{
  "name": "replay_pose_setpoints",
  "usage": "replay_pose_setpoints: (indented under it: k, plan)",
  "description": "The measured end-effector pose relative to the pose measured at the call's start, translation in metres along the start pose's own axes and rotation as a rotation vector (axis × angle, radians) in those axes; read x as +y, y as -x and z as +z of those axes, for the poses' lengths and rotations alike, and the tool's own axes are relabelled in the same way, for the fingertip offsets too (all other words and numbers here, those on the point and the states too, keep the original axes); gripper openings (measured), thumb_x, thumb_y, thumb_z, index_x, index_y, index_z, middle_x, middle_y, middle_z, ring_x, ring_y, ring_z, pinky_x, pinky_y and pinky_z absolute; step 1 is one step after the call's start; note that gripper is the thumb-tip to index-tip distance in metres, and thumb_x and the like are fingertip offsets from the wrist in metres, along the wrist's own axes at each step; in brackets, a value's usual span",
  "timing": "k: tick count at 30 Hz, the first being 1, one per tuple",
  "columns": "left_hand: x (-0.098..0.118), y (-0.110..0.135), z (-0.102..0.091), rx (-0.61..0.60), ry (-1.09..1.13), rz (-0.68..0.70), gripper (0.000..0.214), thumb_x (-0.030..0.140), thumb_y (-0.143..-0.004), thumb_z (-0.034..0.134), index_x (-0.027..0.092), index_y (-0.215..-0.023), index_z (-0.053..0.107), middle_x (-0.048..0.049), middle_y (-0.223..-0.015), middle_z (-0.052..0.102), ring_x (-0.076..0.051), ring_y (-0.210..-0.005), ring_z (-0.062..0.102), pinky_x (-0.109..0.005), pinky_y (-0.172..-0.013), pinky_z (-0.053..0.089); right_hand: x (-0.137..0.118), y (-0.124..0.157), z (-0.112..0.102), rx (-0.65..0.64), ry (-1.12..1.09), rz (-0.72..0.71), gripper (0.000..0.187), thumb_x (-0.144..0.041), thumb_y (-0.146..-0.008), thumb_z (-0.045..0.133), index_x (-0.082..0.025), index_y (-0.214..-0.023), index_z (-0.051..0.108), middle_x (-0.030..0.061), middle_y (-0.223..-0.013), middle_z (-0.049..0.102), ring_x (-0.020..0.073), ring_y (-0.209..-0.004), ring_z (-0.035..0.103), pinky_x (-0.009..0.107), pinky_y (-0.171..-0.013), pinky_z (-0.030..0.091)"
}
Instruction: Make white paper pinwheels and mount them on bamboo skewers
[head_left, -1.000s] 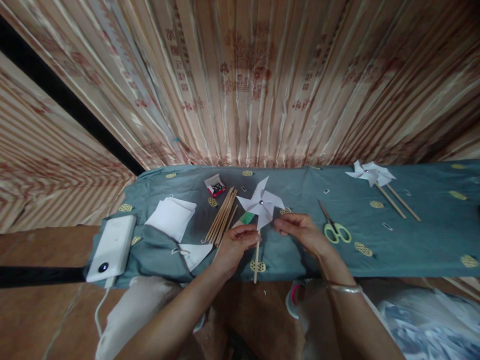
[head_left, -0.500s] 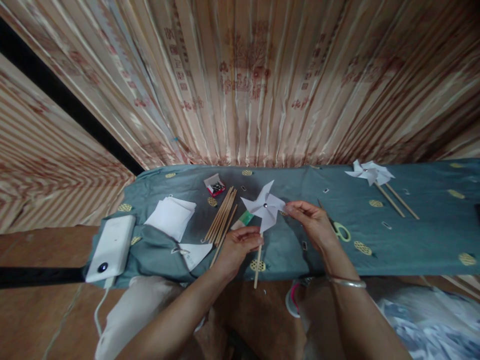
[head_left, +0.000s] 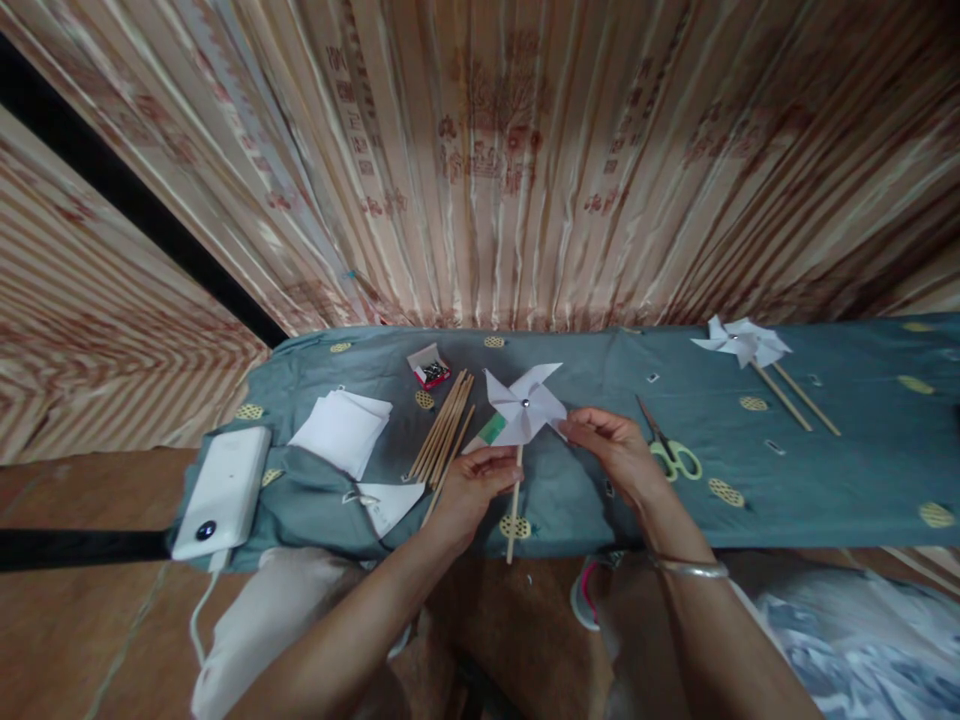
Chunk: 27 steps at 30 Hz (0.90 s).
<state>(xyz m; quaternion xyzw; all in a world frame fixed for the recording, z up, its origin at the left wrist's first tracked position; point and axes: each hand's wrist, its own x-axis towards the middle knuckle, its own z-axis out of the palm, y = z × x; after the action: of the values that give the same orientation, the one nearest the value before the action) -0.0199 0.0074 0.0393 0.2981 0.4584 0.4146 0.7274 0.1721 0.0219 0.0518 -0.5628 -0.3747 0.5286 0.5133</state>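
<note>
A white paper pinwheel [head_left: 527, 405] with a round pin at its centre is held up over the cloth on a thin wooden stick [head_left: 514, 520]. My left hand [head_left: 476, 487] is closed round that stick just below the blades. At the right blade, the fingertips of my right hand [head_left: 611, 445] meet on or against the paper; the exact contact is partly hidden. Scissors [head_left: 675, 458] with light green handles lie beyond my right hand. Behind my left hand rests a bundle of wooden sticks [head_left: 442, 430], and a green-and-beige item [head_left: 491, 430] is partly covered by the pinwheel.
Left on the green cloth [head_left: 600, 350] are stacked white paper squares [head_left: 345, 430], a folded paper piece [head_left: 390, 505], and a white power bank [head_left: 223, 490] with a cable. A small open box of pins [head_left: 430, 370] stands behind. Finished pinwheels [head_left: 742, 343] lie at the right.
The pinwheel's blades have turned on the stick, and my right hand has shifted slightly left and down with the blade. My left hand keeps its hold on the stick.
</note>
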Motion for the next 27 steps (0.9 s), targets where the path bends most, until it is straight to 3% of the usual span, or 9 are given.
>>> replay_pose_setpoints:
  k: [27]
  plan:
    - [-0.005,-0.005,-0.002,-0.015,0.073,0.018,0.042,0.029,-0.043,0.094,0.016,-0.08,0.078,-0.0025,-0.072,0.072,-0.01,-0.065,0.062,-0.023,-0.068,0.05,0.008,0.012,0.017,-0.188,-0.002,0.083,0.035,-0.044,-0.05,0.089,-0.018,-0.059,0.068,-0.0046,-0.059,0.059,0.0093,-0.058,0.045,0.025,-0.058,0.034]
